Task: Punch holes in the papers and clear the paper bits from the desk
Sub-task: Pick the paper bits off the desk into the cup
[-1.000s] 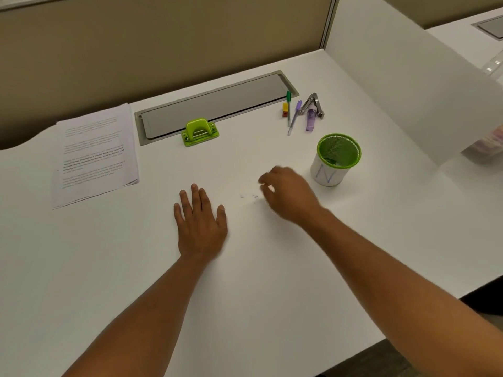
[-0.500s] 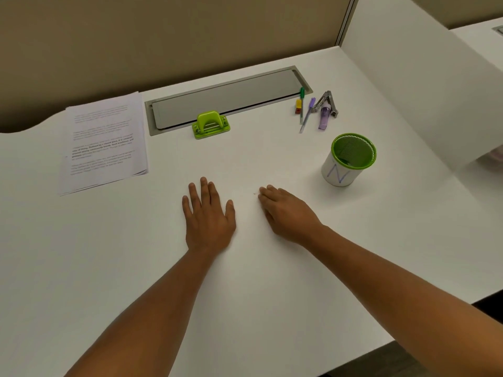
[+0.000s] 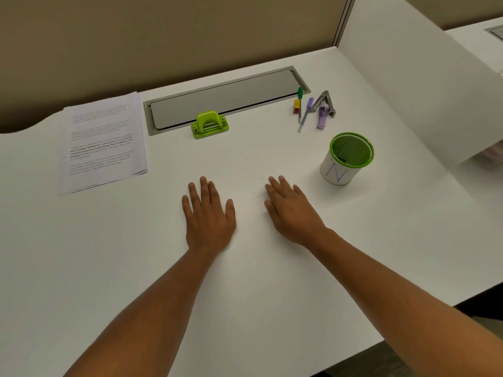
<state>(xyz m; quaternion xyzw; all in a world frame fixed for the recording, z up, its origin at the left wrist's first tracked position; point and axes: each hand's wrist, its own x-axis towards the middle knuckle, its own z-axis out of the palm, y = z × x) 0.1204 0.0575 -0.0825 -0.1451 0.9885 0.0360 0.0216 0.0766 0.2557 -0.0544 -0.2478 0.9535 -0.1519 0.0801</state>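
— What's hard to make out?

— The paper bits [image 3: 258, 190]: faint specks on the desk [image 3: 272, 281], between my 2 hands, just off my right fingertips. The print on the papers [image 3: 102, 142], far left, is blurred.

— Your grip?

— Released. My left hand [image 3: 208, 216] and right hand [image 3: 290, 210] lie flat, palms down, fingers straight, holding nothing.

— The hole punch [image 3: 210, 124]?

— Well ahead, untouched, by the grey cable tray [image 3: 226, 97].
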